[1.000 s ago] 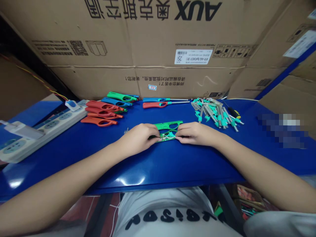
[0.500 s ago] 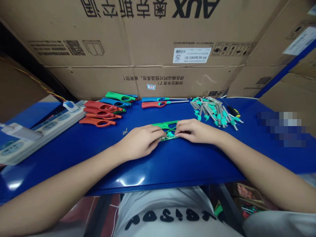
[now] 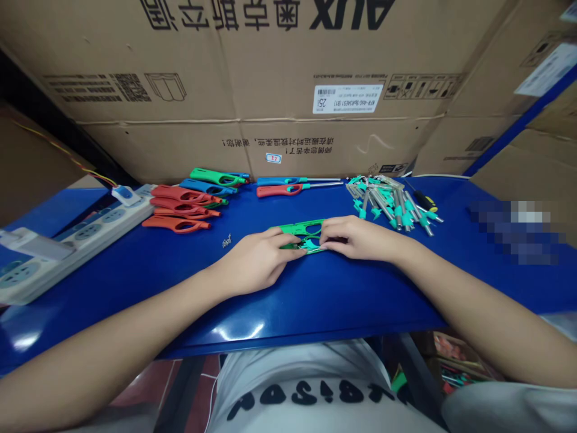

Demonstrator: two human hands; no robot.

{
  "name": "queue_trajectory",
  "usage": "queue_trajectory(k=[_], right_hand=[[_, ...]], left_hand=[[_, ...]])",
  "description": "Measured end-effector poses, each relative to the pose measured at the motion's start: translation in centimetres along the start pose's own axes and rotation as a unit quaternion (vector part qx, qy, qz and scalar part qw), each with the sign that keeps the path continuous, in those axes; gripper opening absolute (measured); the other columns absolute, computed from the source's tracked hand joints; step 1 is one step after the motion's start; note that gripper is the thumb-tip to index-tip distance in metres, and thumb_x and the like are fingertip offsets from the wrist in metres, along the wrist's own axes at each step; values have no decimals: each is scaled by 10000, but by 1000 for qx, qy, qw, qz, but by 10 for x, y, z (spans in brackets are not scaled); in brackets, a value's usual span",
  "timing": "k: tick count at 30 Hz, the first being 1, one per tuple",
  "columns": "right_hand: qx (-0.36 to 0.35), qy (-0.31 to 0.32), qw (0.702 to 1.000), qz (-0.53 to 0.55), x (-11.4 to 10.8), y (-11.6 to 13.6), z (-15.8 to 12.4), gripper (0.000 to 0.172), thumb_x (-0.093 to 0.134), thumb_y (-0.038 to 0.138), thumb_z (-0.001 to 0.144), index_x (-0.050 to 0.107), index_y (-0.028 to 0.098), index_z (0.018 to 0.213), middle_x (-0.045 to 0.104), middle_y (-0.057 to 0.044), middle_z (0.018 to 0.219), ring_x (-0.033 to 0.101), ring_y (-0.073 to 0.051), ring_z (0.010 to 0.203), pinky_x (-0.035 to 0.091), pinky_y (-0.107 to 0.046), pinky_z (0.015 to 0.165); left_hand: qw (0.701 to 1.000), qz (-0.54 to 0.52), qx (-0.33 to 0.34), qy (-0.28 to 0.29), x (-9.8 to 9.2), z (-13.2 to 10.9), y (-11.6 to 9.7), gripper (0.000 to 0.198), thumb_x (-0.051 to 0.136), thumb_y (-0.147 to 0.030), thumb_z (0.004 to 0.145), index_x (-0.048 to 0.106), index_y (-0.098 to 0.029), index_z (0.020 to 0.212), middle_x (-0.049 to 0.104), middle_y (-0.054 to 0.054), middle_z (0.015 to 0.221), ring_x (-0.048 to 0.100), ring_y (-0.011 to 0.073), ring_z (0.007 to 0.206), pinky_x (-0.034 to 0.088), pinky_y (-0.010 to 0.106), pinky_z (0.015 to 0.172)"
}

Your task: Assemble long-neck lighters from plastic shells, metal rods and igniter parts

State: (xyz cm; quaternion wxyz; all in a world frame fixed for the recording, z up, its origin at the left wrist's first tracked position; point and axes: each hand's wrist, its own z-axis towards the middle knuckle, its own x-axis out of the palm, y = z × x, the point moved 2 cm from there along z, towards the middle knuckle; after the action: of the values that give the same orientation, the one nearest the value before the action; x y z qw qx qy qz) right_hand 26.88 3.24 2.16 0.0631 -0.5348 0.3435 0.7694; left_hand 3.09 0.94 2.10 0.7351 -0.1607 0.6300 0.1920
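Observation:
A green lighter shell lies flat on the blue table in front of me, with small inner parts showing at its near edge. My left hand rests on its left end, fingers curled and pinching at the shell. My right hand grips its right end, thumb and fingers pressed together on it. The shell's lower half is hidden under my fingers.
Red, blue and green lighter bodies are piled at the back left, with two long assembled lighters behind the shell. A heap of metal tubes with teal tips and a screwdriver lie at the back right. A white power strip sits left. Cardboard boxes wall the back.
My left hand has slid a little toward me and its fingers have shifted along the shell's near edge. My right hand has stayed on the right end. The view has drifted slightly downward.

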Motion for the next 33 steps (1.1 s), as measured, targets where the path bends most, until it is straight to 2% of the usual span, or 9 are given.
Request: queue_trajectory(k=[7, 14, 20, 23, 26, 29, 33], right_hand=[[29, 13, 999, 15, -4, -4, -2, 147, 578, 170, 941, 725, 176, 934, 668, -66, 969, 633, -173, 859, 484, -296, 801], [48, 38, 998, 7, -7, -6, -4, 156, 552, 171, 944, 707, 176, 931, 682, -57, 945, 623, -173, 857, 474, -299, 791], [84, 32, 995, 38, -6, -8, -4, 157, 587, 225, 907, 725, 178, 966, 701, -60, 952, 583, -150, 736, 456, -273, 663], [104, 33, 993, 46, -11, -10, -7, 217, 560, 252, 921, 719, 178, 1050, 723, -61, 933, 605, -156, 733, 470, -278, 678], [137, 29, 989, 47, -20, -14, -12, 251, 542, 301, 937, 710, 176, 1075, 743, -71, 954, 655, -179, 800, 493, -294, 733], [146, 22, 989, 31, -29, -19, -17, 268, 578, 380, 926, 725, 179, 1023, 742, -75, 978, 657, -187, 820, 486, -299, 739], [158, 52, 985, 34, -27, -24, -17, 348, 633, 494, 881, 744, 164, 903, 699, -56, 827, 595, -167, 718, 430, -282, 645]], left_hand=[[1000, -4, 2, 5, 0, 1, -1, 424, 435, -139, 990, 665, -245, 1329, 658, 59, 1334, 591, 270, 1140, 548, 411, 968], [1000, -5, -1, 12, 1, 1, -1, 445, 463, -111, 963, 657, -240, 1342, 665, 62, 1327, 586, 278, 1123, 550, 412, 958], [1000, -16, -1, 10, 0, 1, -2, 445, 484, -96, 951, 664, -231, 1334, 674, 72, 1318, 590, 289, 1120, 555, 432, 947], [999, -46, -13, -2, 1, 1, 0, 425, 461, -116, 981, 666, -247, 1330, 675, 48, 1334, 597, 283, 1149, 549, 433, 961], [993, -106, -23, -38, 0, 0, 3, 376, 473, -167, 1013, 661, -253, 1327, 691, 28, 1318, 626, 234, 1166, 523, 384, 1009], [988, -134, -52, -64, -6, -1, 7, 284, 580, -258, 989, 701, -229, 1244, 724, 49, 1229, 663, 216, 1104, 528, 343, 963], [989, -92, -107, -37, -15, 0, 10, 157, 699, -322, 913, 774, -207, 989, 739, 55, 954, 654, 244, 959, 526, 338, 793]])
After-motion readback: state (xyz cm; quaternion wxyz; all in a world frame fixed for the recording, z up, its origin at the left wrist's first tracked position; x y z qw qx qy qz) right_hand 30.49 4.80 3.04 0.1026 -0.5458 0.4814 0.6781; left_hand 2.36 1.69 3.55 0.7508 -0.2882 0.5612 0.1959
